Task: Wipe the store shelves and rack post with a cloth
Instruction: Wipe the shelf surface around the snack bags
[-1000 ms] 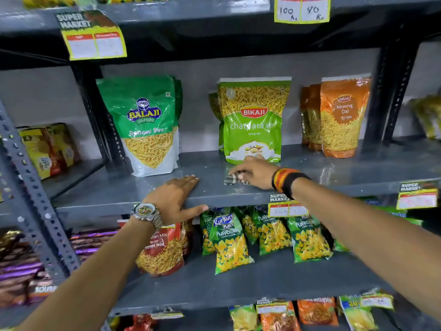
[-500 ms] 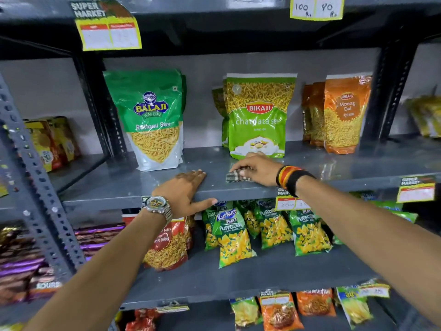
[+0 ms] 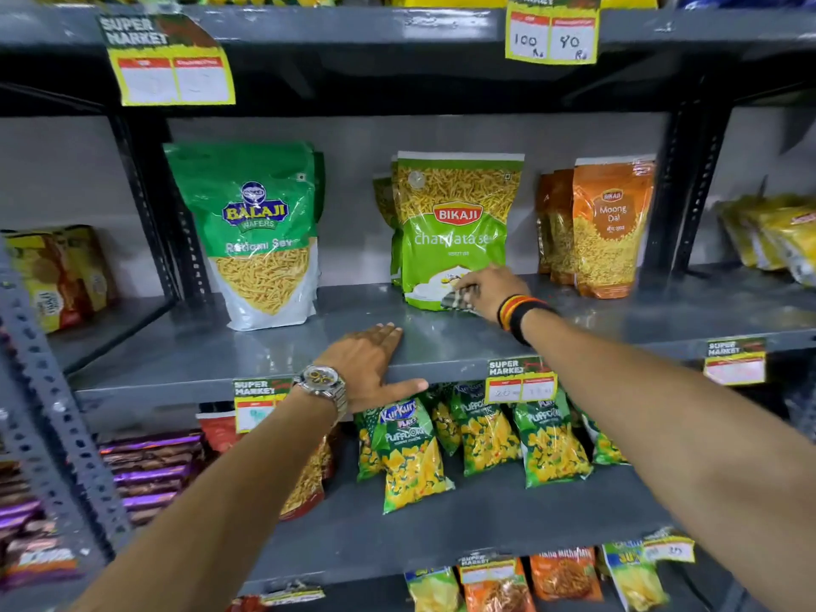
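Note:
A grey metal shelf [image 3: 273, 351] runs across the middle of the view. My right hand [image 3: 492, 291] grips a small dark patterned cloth [image 3: 457, 300] and presses it on the shelf right in front of the green Bikaji bag [image 3: 455, 227]. My left hand [image 3: 368, 364], with a wristwatch, lies flat on the shelf's front edge, fingers spread, thumb over the lip. Dark perforated rack posts stand at the back left [image 3: 150, 205] and back right [image 3: 693, 187]. A grey perforated post [image 3: 53, 417] slants at the near left.
On the same shelf stand a green Balaji bag [image 3: 260, 231] and orange Moong Dal bags [image 3: 609, 227]. Price tags [image 3: 521, 382] hang off the shelf lip. Kurkure packs [image 3: 410, 448] sit on the shelf below. Another shelf [image 3: 397, 24] overhangs above.
My right hand has slid the cloth farther back and to the right, up to the foot of the Bikaji bag. My left hand stays flat on the shelf edge.

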Demonstrator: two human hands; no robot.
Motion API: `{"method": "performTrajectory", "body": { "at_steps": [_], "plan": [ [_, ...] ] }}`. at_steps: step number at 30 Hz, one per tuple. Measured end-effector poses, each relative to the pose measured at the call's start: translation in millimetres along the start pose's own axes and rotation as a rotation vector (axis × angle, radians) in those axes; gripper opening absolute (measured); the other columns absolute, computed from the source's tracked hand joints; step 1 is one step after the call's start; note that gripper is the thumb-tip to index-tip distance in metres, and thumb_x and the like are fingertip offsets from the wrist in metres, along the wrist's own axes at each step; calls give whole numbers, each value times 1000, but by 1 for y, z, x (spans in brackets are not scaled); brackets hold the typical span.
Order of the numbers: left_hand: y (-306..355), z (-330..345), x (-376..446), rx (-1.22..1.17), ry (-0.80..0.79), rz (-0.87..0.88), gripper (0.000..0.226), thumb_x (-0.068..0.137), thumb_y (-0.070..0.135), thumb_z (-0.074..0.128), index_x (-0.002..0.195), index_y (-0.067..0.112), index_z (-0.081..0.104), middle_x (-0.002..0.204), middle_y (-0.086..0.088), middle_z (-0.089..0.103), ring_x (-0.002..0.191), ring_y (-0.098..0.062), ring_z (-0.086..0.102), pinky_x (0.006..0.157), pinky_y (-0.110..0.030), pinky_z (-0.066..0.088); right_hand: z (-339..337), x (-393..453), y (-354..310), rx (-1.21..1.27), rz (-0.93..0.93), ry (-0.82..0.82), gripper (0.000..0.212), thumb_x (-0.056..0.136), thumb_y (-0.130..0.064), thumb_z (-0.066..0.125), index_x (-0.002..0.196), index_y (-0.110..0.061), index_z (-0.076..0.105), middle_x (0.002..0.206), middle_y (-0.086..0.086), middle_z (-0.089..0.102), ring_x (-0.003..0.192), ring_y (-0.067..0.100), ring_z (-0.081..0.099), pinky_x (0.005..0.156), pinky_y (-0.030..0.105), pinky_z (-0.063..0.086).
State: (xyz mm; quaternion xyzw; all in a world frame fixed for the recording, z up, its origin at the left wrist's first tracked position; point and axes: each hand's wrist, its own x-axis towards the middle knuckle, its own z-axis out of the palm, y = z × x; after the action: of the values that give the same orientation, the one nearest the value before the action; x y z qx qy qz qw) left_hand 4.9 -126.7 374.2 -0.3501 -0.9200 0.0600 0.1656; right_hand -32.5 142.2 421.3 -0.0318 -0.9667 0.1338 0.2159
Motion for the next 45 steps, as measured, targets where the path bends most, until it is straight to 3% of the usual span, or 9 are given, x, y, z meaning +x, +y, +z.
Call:
{"method": "performTrajectory", "body": {
  "at_steps": [4,9,14,17,20,25,29,35,45],
  "plan": [
    [7,4,6,-43,12,-24,103,88,85,32,161,13,23,166,-5,28,150,-22,32,120,-37,28,17,-1,15,-37,-60,-86,31,94,-29,51,117,-46,64,128,10,54,125,38,45,106,52,40],
    [8,4,6,-37,2,-29,104,87,86,32,160,12,25,165,-7,31,149,-23,35,120,-37,28,-17,-38,25,28,-245,-262,28,98,-31,50,123,-35,63,95,2,50,114,31,47,99,38,34],
    [11,1,4,-39,17,-33,100,89,81,38,160,11,27,164,-9,33,148,-25,37,119,-37,30,-80,-103,27,147,-387,-493,29,98,-27,52,124,-32,63,110,-13,53,99,4,49,84,21,37],
    [10,1,5,-43,11,-36,102,88,84,36,159,12,28,164,-9,34,147,-25,39,119,-38,31,-79,-76,30,167,-306,-373,29,99,-19,51,125,-24,63,126,-7,55,115,9,49,92,15,33],
    [9,2,5,-57,9,-36,102,88,84,36,159,12,27,164,-10,34,147,-25,38,120,-39,30,-42,-51,29,157,-228,-289,28,98,-18,52,121,-26,66,131,3,59,130,26,47,103,30,34],
    [8,4,4,-56,9,-30,101,89,83,38,160,11,27,164,-10,33,148,-25,37,120,-39,28,-38,-81,24,161,-309,-328,27,99,-28,49,122,-35,63,108,8,54,113,26,45,92,33,32],
    [10,2,5,-59,-10,-50,101,88,83,37,160,13,25,165,-8,32,149,-25,36,120,-39,29,-89,-110,56,177,-307,-493,29,98,-27,51,124,-33,62,109,-24,51,95,-2,48,91,32,38],
    [7,6,9,-32,-22,-63,108,83,90,27,159,14,28,163,-6,36,146,-24,40,119,-41,35,-85,-43,89,230,-132,-207,27,99,-22,52,121,-32,65,137,-2,56,119,22,56,97,28,40],
    [69,-5,47,-44,-6,7,112,80,94,18,159,15,27,165,-6,32,147,-24,38,120,-43,34,-4,18,94,113,-171,-206,26,97,-20,54,116,-30,68,112,3,65,117,27,54,93,24,37]
  ]
}}
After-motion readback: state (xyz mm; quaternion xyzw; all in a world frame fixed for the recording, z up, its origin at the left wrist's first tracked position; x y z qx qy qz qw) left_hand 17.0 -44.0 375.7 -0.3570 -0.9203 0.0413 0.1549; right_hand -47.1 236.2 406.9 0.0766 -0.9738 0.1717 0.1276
